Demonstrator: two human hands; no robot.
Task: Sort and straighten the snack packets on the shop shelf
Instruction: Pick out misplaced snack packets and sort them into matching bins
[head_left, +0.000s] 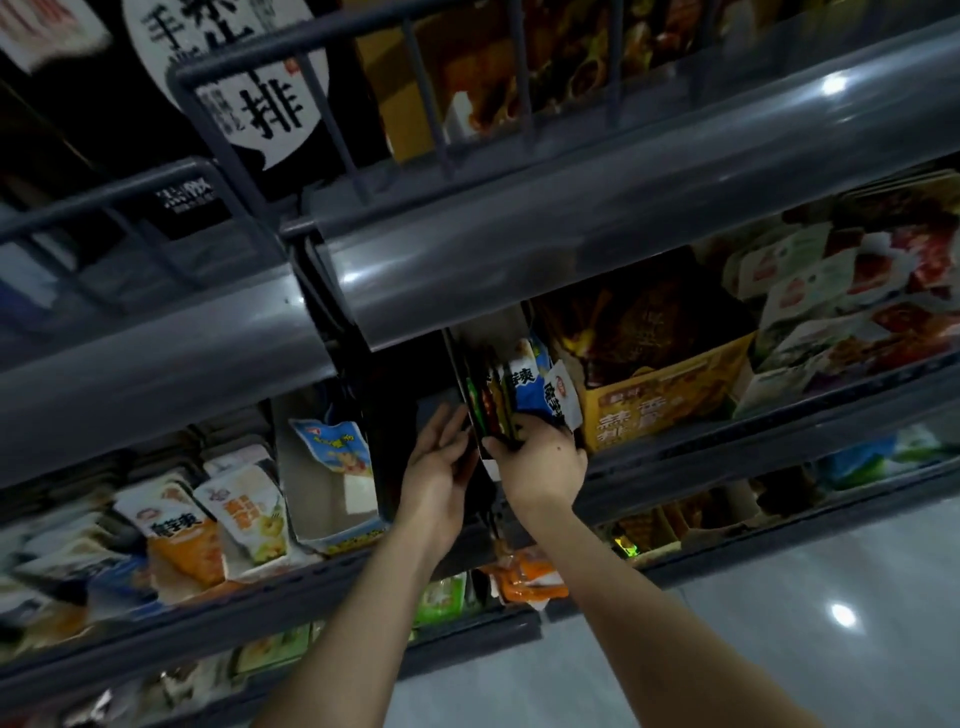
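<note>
Squaring up a bunch of upright snack packets (514, 395) on the mid shelf (727, 441) rn. Right hand (537, 460) grips their bottom edge. Left hand (439, 467) is flat, fingers straight, at the stack's 9 o'clock. Yellow box (665, 400) sits at 3. Next imo: push them level & seat them back w/o fanning.

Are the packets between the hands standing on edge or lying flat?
On edge: the packets show thin edges side by side, left hand flat against one side, right hand gripping the other.
</note>
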